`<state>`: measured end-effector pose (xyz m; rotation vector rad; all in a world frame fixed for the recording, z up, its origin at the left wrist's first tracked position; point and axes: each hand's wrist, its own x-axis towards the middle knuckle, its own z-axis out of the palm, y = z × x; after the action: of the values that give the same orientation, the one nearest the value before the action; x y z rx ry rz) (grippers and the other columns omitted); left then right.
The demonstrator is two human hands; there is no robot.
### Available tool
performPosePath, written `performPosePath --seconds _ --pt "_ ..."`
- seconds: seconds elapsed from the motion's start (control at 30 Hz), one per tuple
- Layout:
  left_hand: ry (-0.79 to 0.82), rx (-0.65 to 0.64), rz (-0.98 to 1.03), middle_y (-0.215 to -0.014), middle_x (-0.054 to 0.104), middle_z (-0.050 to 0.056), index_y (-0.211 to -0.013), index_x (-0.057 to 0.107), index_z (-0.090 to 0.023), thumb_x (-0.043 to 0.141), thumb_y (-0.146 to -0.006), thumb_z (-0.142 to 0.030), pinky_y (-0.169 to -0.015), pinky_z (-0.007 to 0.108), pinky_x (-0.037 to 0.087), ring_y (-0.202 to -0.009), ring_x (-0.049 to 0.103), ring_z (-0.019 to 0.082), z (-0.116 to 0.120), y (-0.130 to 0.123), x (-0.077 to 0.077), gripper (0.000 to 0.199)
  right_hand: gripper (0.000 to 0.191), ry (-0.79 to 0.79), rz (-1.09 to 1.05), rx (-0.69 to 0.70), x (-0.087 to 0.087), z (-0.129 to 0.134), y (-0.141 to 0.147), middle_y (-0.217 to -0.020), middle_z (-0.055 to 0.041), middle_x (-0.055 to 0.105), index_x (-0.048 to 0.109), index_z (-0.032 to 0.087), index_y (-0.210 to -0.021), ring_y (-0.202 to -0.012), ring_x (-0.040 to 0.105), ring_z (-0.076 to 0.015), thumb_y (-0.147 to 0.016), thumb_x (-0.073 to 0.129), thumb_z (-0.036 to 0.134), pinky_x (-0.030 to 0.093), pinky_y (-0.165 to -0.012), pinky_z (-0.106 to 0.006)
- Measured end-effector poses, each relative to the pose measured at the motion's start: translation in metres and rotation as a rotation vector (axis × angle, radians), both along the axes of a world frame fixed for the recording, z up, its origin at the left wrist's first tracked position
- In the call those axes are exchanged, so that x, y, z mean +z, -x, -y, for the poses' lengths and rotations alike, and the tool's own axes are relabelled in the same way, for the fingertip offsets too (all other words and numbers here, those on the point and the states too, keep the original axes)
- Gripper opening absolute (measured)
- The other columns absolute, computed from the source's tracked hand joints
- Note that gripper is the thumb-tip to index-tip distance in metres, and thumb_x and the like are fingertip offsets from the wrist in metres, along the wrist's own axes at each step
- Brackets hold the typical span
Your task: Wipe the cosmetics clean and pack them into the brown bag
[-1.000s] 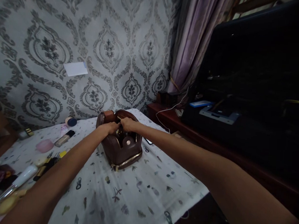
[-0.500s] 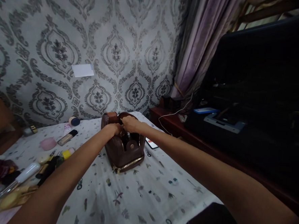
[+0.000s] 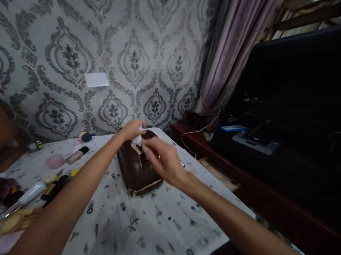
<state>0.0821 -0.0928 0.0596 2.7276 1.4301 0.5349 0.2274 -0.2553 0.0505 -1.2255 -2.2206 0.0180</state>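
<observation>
A dark brown zippered bag [image 3: 130, 171] stands on the patterned white cloth [image 3: 141, 225], its gold zip showing along the front. Over its top, my left hand [image 3: 133, 130] is closed on a small white item [image 3: 137, 140], whose kind I cannot make out. My right hand [image 3: 165, 160] is beside it, over the bag's right side, with thumb and fingers pinched together close to the white item. Whatever those fingertips hold, if anything, is hidden. Both hands cover most of the bag's opening.
Makeup items lie on the left: a foundation bottle [image 3: 77, 155], a pink sponge [image 3: 55, 161], a white-handled brush [image 3: 30, 196] and several others. A phone's edge [image 3: 182, 164] shows right of the bag. A white cable [image 3: 197, 133] crosses the dark red furniture beside a black case [image 3: 287, 104].
Both hands have come up out of the bag. A white item now shows in my left hand, and my right hand has moved nearer to me and to the right.
</observation>
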Motion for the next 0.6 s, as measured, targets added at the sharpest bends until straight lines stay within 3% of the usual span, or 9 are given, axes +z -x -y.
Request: performPosePath --seconds 0.1,0.2,0.3,0.47,0.6 --pt "-0.11 0.063 0.178 -0.104 0.07 0.005 -0.11 0.062 -0.015 0.045 -0.093 -0.033 -0.084 0.028 0.048 -0.096 0.063 0.02 0.021 0.022 0.013 0.031 0.033 0.051 0.153 0.282 -0.038 0.024 0.004 -0.097 -0.0086 0.07 0.063 0.019 -0.114 -0.086 0.065 -0.0176 -0.102 0.032 0.027 0.046 -0.074 -0.026" --pt "-0.141 0.06 0.282 -0.095 0.069 0.003 -0.097 0.062 -0.017 0.04 -0.093 -0.035 -0.079 0.025 0.048 -0.091 0.062 0.018 0.057 0.048 0.0 0.029 0.031 0.048 0.355 0.452 -0.076 0.039 0.017 -0.088 -0.0072 0.07 0.065 0.018 -0.098 -0.071 0.062 -0.0171 -0.102 0.035 0.026 0.041 -0.06 -0.029" --pt "-0.056 0.029 0.414 -0.083 0.068 0.0 -0.085 0.061 -0.02 0.044 -0.091 -0.037 -0.076 0.025 0.048 -0.084 0.062 0.018 0.104 0.076 -0.039 0.025 0.023 0.078 0.426 0.551 -0.102 0.045 0.034 -0.084 -0.0048 0.07 0.064 0.019 -0.09 -0.064 0.06 -0.0159 -0.099 0.042 0.023 0.036 -0.053 -0.029" --pt "0.153 0.153 0.251 -0.086 0.072 0.002 -0.091 0.062 -0.024 0.045 -0.09 -0.03 -0.075 0.028 0.048 -0.081 0.067 0.02 0.183 0.113 -0.116 0.017 0.021 0.238 0.402 0.631 -0.12 0.049 0.066 -0.087 -0.0049 0.072 0.064 0.019 -0.088 -0.069 0.065 -0.0161 -0.097 0.046 0.021 0.038 -0.056 -0.027" --pt "0.202 0.176 0.233 -0.083 0.071 0.004 -0.089 0.061 -0.024 0.049 -0.088 -0.024 -0.072 0.029 0.048 -0.079 0.067 0.021 0.223 0.135 -0.154 0.012 0.021 0.329 0.234 0.654 -0.134 0.047 0.093 -0.095 -0.0074 0.074 0.068 0.017 -0.093 -0.082 0.068 -0.0183 -0.095 0.048 0.018 0.044 -0.068 -0.026"
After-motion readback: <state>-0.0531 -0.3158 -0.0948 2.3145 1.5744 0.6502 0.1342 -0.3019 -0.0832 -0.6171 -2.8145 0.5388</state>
